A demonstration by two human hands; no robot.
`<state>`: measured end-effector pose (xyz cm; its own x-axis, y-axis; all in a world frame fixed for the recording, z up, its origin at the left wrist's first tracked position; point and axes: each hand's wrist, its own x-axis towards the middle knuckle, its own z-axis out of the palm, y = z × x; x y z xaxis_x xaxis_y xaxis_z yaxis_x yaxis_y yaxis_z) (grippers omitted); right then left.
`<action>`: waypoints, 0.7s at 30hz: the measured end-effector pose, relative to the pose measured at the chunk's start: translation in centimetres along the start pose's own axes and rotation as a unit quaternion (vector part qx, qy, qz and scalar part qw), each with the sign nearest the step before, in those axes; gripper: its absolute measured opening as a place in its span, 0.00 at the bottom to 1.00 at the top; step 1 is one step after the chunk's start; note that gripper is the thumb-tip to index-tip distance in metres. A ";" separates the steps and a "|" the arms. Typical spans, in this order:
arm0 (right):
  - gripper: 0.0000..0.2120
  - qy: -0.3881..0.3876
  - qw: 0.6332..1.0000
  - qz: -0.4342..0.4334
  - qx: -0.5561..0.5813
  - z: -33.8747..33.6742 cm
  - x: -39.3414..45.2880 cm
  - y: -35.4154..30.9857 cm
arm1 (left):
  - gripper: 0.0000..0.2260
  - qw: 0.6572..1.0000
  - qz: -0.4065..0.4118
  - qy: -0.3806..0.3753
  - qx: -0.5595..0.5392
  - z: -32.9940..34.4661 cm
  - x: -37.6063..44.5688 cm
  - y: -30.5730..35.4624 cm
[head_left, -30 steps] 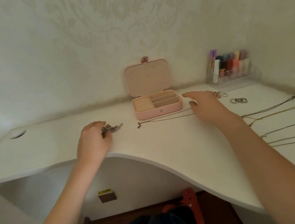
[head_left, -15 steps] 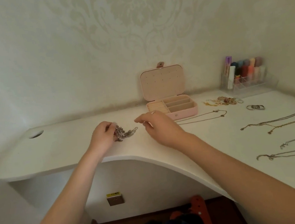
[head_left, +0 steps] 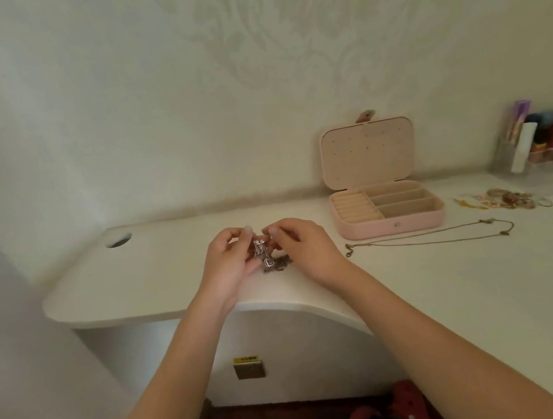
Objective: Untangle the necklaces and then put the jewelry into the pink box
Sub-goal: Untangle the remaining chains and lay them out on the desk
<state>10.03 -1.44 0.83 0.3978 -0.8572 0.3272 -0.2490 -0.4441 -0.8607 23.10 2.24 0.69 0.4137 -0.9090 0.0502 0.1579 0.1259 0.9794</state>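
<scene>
Head view: both hands work over the front edge of the white bench [head_left: 158, 274]. Left hand [head_left: 230, 266] and right hand [head_left: 307, 247] each pinch the top of a small silver tangle of chains [head_left: 267, 258] between thumb and fingertips, fingers curled; the lower part of the tangle, with a heart charm, hangs to the bench surface or lies on it, cannot tell which. Judged step: picking the knot apart. To do it well, hold the clump loosely, let the slack rest on the bench, find a free end or clasp, and tease loops outward with the fingertips, not pulling the ends, which would likely tighten the knot. Fine links may kink or snap if jerked. Work well back from the bench edge so nothing slides off. One long thin necklace [head_left: 430, 238] already lies stretched out straight, just in front of the pink box [head_left: 391, 227], apart from it. The box stands open near the wall, lid upright with rows of small holes; its base shows a ridged ring-roll section on the left and three long compartments on the right. All look empty, so none of the jewelry is packed yet. Right of the box lies a heap of gold and reddish pieces [head_left: 504, 198], with more chains at the frame's right edge. A clear organiser [head_left: 548, 157] at far right holds coloured tubes, too blurred to identify.
</scene>
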 end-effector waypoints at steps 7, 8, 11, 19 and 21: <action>0.10 -0.012 1.000 -0.025 -0.009 0.6 -0.4 0.0 | 0.06 1.000 0.015 0.002 0.023 0.0 -0.2 -0.2; 0.13 0.001 0.999 -0.039 -0.032 0.7 -0.4 0.1 | 0.06 1.000 0.014 0.000 0.021 0.0 -0.3 -0.2; 0.18 0.029 0.990 -0.070 -0.121 0.9 -0.7 0.2 | 0.06 1.000 0.018 -0.009 0.011 0.0 -0.6 -0.1; 0.08 0.017 0.998 -0.045 -0.051 0.6 -0.5 0.1 | 0.05 0.995 0.037 0.001 0.091 0.0 -0.8 -0.3; 0.09 0.022 0.999 -0.026 0.024 0.3 -0.5 -0.3 | 0.05 0.995 0.040 0.008 0.094 0.2 -0.9 -0.3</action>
<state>10.16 -0.80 0.80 0.3697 -0.8439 0.3888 -0.1852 -0.4769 -0.8592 22.51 3.00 0.36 0.4322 -0.8925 0.1288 -0.0459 0.1208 0.9916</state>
